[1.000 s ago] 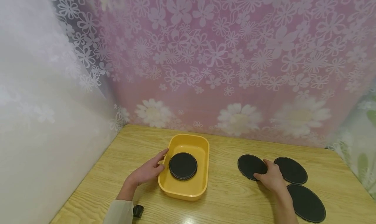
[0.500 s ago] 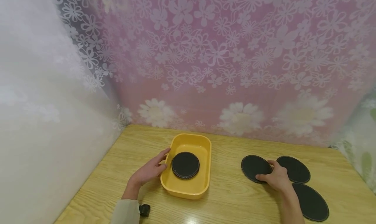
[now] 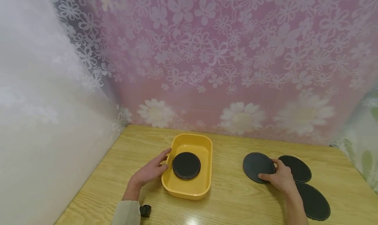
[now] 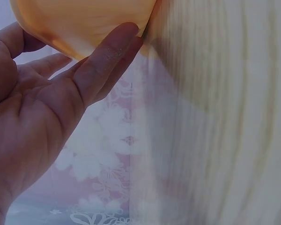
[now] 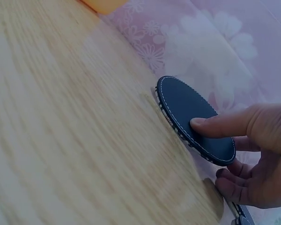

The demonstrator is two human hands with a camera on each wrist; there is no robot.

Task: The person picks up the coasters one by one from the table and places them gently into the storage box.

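Observation:
My right hand pinches a round black coaster at its right edge, thumb on top. In the right wrist view this coaster has pale stitching round its rim and is tilted, its near edge raised off the table. My left hand rests against the left wall of a yellow tray, its fingers fairly straight; the left wrist view shows fingers along the tray's outer wall. Inside the tray lies a small stack of black coasters.
Two more black coasters lie flat to the right, a far one and a near one beside the right forearm. A small black object is by the left sleeve. A floral curtain hangs behind the wooden table.
The coaster in my right hand has tilted up off the table, and its face now catches more light. My left hand stays at the tray. The head view shifted slightly.

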